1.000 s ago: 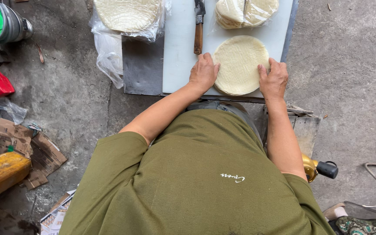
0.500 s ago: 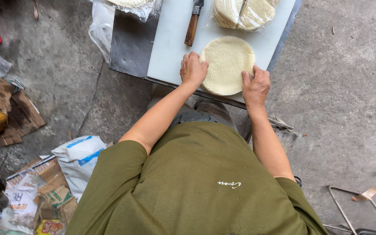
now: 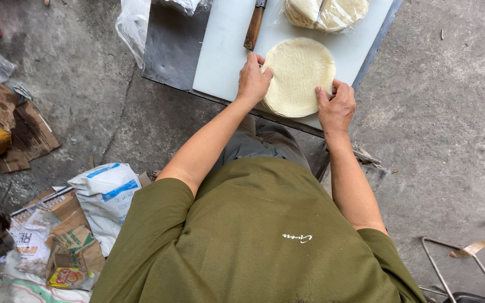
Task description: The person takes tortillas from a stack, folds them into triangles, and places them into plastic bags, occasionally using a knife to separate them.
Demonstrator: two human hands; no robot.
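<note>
Pale dough: a stack of round flat wrappers (image 3: 298, 76) lies on the white cutting board (image 3: 225, 45), near the edge closest to me.
Left hand: my left hand (image 3: 252, 81) rests on the stack's left rim, fingers curled together against the edge — pressing and steadying it, not closed around it.
Right hand: my right hand (image 3: 338, 106) sits at the lower right rim, thumb laid on top, fingers spread loosely at the side; I am cupping the stack, not lifting it.
What has changed: a second ago both hands were at these same two rims, so my grip has stayed put. Only my view has shifted, sliding so the board now sits higher and the floor litter on my left shows more.
What that means: I judge I am still squaring up the stack between my palms — the edges look even, the pile fairly neat.
Knife: a wooden-handled knife (image 3: 253, 25) lies on the board just beyond my left hand, untouched.
Bagged stack: more wrappers in clear plastic (image 3: 326, 12) sit at the board's far end.
Floor: a white sack (image 3: 105, 193) and torn cardboard (image 3: 26, 129) lie on the concrete to my left.
</note>
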